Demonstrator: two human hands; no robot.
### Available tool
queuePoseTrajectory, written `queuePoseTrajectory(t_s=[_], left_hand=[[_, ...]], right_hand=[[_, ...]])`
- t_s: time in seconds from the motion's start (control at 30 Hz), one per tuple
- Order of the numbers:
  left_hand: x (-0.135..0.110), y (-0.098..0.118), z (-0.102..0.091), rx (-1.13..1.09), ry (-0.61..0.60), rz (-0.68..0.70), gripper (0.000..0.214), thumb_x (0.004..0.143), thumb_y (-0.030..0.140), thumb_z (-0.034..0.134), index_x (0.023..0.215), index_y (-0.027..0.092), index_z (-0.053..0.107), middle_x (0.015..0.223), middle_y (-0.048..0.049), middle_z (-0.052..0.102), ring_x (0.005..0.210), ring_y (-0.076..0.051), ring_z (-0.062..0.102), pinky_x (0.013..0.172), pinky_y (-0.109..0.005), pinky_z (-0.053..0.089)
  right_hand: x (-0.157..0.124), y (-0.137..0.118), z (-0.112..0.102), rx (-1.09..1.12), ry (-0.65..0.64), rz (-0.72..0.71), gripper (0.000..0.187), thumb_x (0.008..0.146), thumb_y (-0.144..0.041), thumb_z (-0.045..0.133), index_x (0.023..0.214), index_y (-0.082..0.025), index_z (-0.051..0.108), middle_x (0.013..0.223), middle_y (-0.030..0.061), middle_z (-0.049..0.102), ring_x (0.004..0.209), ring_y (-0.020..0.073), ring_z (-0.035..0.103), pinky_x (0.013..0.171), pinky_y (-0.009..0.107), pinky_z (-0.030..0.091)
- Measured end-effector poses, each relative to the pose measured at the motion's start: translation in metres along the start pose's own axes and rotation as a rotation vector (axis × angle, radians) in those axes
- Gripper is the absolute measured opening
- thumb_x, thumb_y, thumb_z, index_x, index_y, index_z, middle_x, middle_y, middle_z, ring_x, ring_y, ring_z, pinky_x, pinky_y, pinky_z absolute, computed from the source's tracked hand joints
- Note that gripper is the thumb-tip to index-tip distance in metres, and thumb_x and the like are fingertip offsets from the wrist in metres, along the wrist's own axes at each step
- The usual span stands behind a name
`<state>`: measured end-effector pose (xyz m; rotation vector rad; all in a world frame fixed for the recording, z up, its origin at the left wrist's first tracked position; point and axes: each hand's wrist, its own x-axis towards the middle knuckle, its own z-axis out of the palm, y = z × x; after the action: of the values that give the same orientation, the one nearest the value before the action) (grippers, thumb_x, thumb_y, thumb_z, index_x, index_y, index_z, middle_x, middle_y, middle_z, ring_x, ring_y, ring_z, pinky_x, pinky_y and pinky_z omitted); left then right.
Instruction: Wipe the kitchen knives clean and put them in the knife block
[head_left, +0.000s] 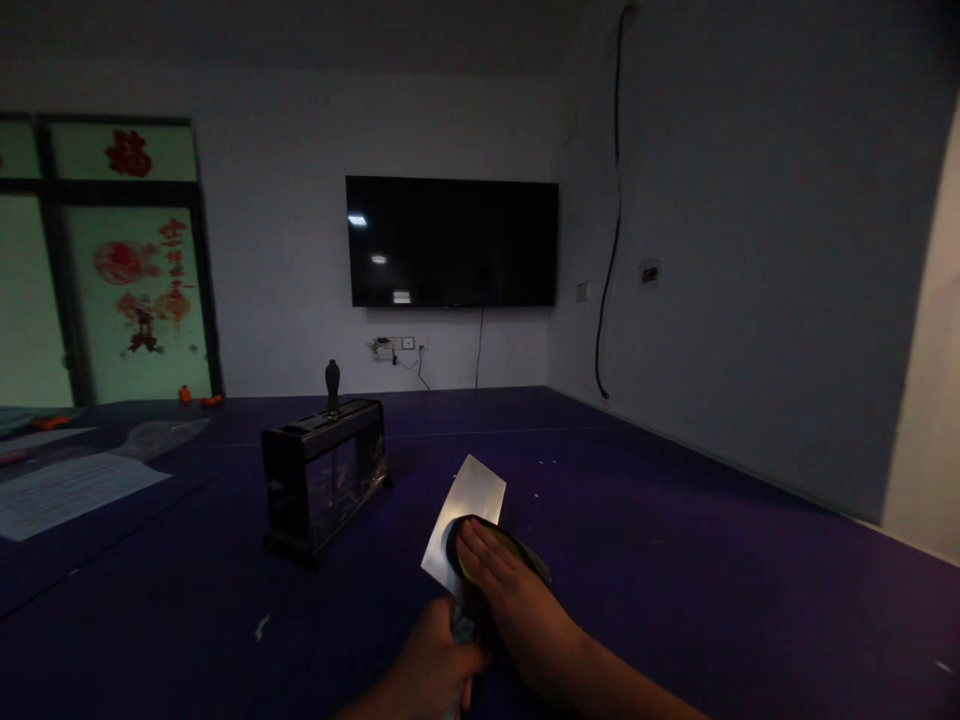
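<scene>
Low in the middle of the head view, my left hand [439, 655] is closed round the handle of a kitchen cleaver [474, 485]. Its broad, shiny blade points up and away from me. My right hand [517, 590] lies across the lower right part of the blade, fingers together, pressing a dark cloth [540, 568] with a yellow-green patch against the metal. That hand hides part of the cloth and blade. Left of the cleaver stands a black knife block [289, 490] with see-through sides. One black handle [332, 385] sticks up from its top.
The dark purple tabletop [675, 600] reaches to the walls. Paper sheets [82, 490] and clear plastic [161, 435] lie at the left, with small orange things [185, 394] near the far edge. A television [450, 240] hangs behind. A black cable [617, 200] runs down the wall.
</scene>
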<state>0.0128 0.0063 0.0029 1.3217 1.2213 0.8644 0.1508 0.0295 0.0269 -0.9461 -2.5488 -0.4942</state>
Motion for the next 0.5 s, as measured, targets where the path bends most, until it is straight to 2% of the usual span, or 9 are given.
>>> queuePoseTrajectory(t_s=[0.13, 0.27, 0.37, 0.5], left_hand=[[0.001, -0.001, -0.003, 0.042, -0.019, -0.035, 0.023, 0.063, 0.012, 0.049, 0.084, 0.016, 0.043, 0.035, 0.0102, 0.039, 0.026, -0.008, 0.033, 0.03, -0.017, 0.025], [0.003, -0.004, -0.005, 0.026, -0.063, 0.003, 0.022, 0.066, 0.021, 0.053, 0.084, 0.017, 0.042, 0.037, 0.0105, 0.039, 0.027, -0.007, 0.033, 0.031, -0.017, 0.028], [0.002, -0.003, -0.006, 0.033, -0.099, 0.002, 0.023, 0.067, 0.023, 0.053, 0.086, 0.017, 0.042, 0.038, 0.0108, 0.04, 0.027, -0.007, 0.032, 0.031, -0.017, 0.029], [-0.001, 0.0, -0.005, 0.053, -0.096, -0.001, 0.021, 0.068, 0.017, 0.05, 0.087, 0.017, 0.041, 0.037, 0.0109, 0.039, 0.027, -0.007, 0.032, 0.031, -0.016, 0.027]], right_hand=[[0.0, 0.012, 0.012, -0.029, 0.036, 0.053, 0.072, 0.064, 0.007, 0.033, 0.134, -0.007, 0.026, 0.14, 0.0097, 0.022, 0.129, 0.0192, 0.014, 0.104, 0.035, 0.027], [0.0, 0.017, 0.022, -0.081, 0.066, 0.05, 0.071, 0.064, 0.008, 0.032, 0.134, -0.006, 0.026, 0.14, 0.0104, 0.021, 0.129, 0.02, 0.013, 0.104, 0.035, 0.027], [-0.001, 0.017, 0.023, -0.091, 0.07, 0.049, 0.071, 0.064, 0.008, 0.032, 0.134, -0.007, 0.026, 0.14, 0.0101, 0.022, 0.129, 0.0196, 0.014, 0.103, 0.035, 0.028], [-0.002, 0.015, 0.019, -0.094, 0.069, 0.047, 0.068, 0.068, 0.007, 0.032, 0.134, -0.008, 0.025, 0.14, 0.0105, 0.023, 0.129, 0.0204, 0.015, 0.103, 0.035, 0.028]])
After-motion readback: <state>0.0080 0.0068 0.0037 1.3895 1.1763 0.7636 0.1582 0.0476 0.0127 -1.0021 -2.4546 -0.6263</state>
